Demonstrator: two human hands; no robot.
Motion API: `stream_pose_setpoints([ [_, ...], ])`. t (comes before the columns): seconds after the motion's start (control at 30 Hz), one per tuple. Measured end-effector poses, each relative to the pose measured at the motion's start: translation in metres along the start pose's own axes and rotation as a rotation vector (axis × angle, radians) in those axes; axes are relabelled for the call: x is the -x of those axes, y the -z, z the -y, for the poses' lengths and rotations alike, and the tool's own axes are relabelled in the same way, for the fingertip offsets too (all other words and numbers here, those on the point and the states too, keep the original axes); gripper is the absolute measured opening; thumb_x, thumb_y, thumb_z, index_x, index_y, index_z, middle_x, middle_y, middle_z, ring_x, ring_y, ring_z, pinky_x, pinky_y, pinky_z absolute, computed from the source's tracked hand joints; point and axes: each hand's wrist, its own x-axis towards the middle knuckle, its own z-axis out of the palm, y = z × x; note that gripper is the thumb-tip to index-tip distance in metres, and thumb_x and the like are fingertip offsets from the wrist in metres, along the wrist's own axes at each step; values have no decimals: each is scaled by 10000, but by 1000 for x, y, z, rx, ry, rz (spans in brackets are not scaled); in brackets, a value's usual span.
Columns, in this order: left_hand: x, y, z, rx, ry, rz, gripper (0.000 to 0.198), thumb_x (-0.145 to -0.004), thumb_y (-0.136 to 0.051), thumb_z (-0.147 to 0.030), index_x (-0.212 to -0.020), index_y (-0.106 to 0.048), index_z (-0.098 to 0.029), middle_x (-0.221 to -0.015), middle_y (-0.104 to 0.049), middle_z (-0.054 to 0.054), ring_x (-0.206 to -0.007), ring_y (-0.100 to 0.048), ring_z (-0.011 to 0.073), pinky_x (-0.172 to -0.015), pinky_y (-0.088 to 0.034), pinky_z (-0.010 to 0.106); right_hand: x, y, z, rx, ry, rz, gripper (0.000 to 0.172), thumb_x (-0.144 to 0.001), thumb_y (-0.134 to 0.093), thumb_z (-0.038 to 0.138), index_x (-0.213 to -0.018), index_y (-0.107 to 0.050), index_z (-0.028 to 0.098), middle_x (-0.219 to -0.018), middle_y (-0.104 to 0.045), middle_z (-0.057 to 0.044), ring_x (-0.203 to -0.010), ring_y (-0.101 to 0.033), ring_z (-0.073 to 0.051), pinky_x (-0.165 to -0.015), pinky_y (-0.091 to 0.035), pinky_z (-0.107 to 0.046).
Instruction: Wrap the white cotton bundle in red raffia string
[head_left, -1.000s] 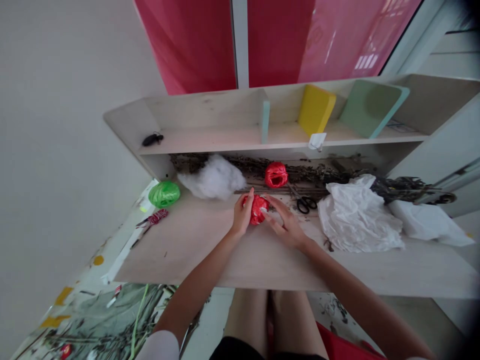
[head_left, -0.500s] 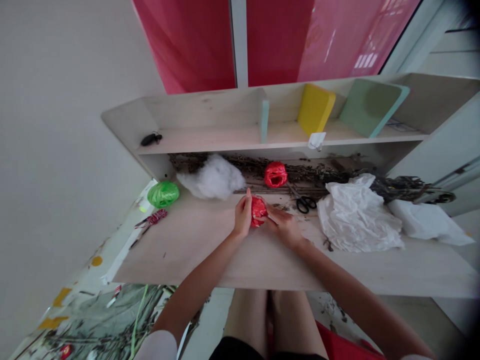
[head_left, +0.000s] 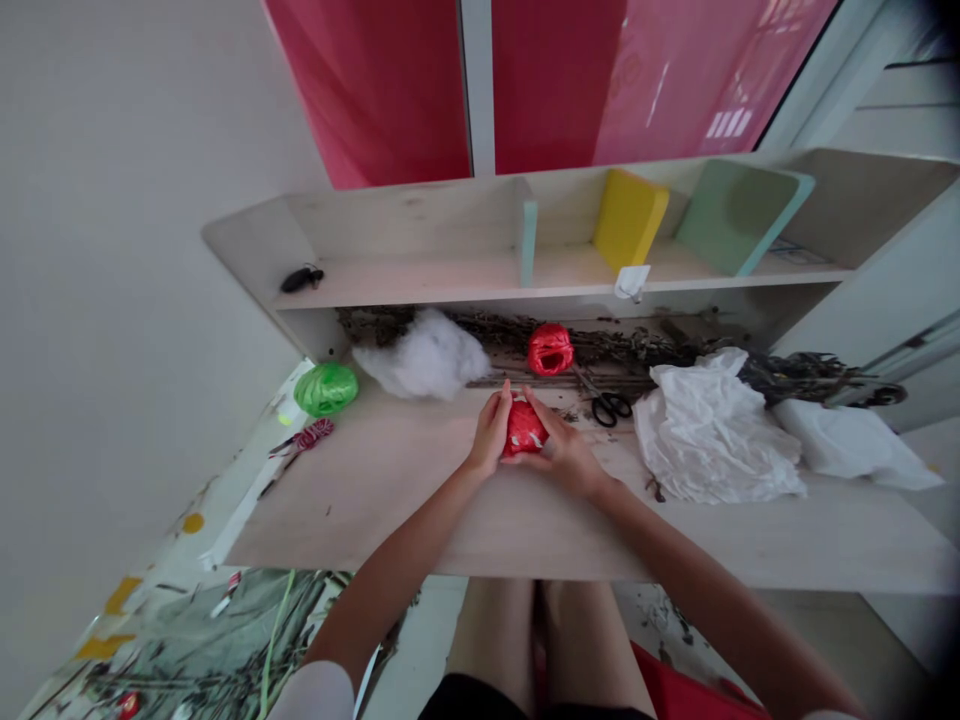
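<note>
Between my two hands, over the middle of the wooden desk (head_left: 360, 510), is a red bundle (head_left: 525, 428) with small white patches. My left hand (head_left: 491, 432) presses against its left side, fingers pointing up. My right hand (head_left: 564, 450) wraps its right side, with fingers above and below it. Just behind stands a red roll of plastic twine (head_left: 551, 350) with a hollow centre. Black-handled scissors (head_left: 609, 408) lie to the right of that roll. White fluffy stuffing (head_left: 435, 355) sits behind my left hand.
A green twine roll (head_left: 325, 388) and a red-white wound piece (head_left: 311, 434) lie at the left. Crumpled white sheeting (head_left: 716, 430) is at the right. Dried stems (head_left: 480, 325) run under the shelf (head_left: 420, 280), which holds a yellow divider (head_left: 630, 215).
My right hand has spread around the bundle, and more of its red surface shows. My left hand has shifted slightly right. The surrounding objects have stayed in place.
</note>
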Motion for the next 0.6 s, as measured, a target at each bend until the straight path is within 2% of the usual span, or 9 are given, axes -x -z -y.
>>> stream_pose_setpoints([
  [0.1, -1, 0, 1, 37, 36, -31, 494, -709, -630, -670, -779, -637, -181, -736, -614, 2, -682, -556, 122, -628, -440, 219, 1, -5, 1, 2, -1, -26, 822, -852, -646, 421, -1531, -220, 240, -1477, -448, -131, -1324, -477, -278, -1092, -412, -429],
  [0.2, -2, 2, 1, 56, 1, -65, 489, -685, -652, -661, -758, -635, -178, -717, -605, -9, -663, -537, 110, -627, -434, 212, 1, -8, 4, 14, -11, -75, 775, -869, -627, 398, -1523, -247, 233, -1450, -481, -132, -1302, -503, -277, -1078, -432, -430],
  [0.3, -2, 3, 0, 17, -42, -91, 442, -699, -665, -609, -724, -646, -169, -682, -602, -7, -672, -548, 121, -632, -426, 222, -1, -7, 6, 20, -12, -89, 784, -850, -647, 414, -1512, -278, 213, -1426, -505, -148, -1293, -510, -294, -1077, -433, -438],
  [0.4, -4, 6, 0, 11, -71, -101, 396, -705, -683, -557, -682, -651, -163, -682, -622, 7, -713, -582, 139, -667, -433, 238, -2, -2, 3, 24, 55, -42, 826, -815, -683, 437, -1504, -290, 206, -1442, -485, -150, -1329, -466, -309, -1104, -400, -445],
  [0.47, -5, 6, -1, 34, -89, -120, 383, -701, -690, -546, -689, -664, -164, -697, -636, 8, -704, -581, 132, -681, -435, 239, -2, 1, -1, 35, 100, -71, 848, -794, -702, 452, -1498, -296, 209, -1454, -467, -154, -1346, -441, -307, -1109, -390, -460],
  [0.53, -6, 6, -2, 47, -101, -143, 385, -696, -693, -548, -696, -671, -164, -671, -625, -3, -650, -552, 113, -658, -427, 231, -2, 3, -4, 48, 70, -110, 833, -786, -709, 458, -1483, -321, 219, -1425, -493, -159, -1312, -479, -299, -1078, -423, -470],
  [0.6, -4, 5, -4, 37, -99, -149, 402, -697, -686, -561, -679, -665, -160, -614, -594, -13, -594, -516, 102, -611, -411, 225, -1, 2, -4, 59, -20, -103, 820, -779, -715, 462, -1473, -343, 232, -1374, -532, -160, -1244, -539, -296, -1022, -470, -470],
])
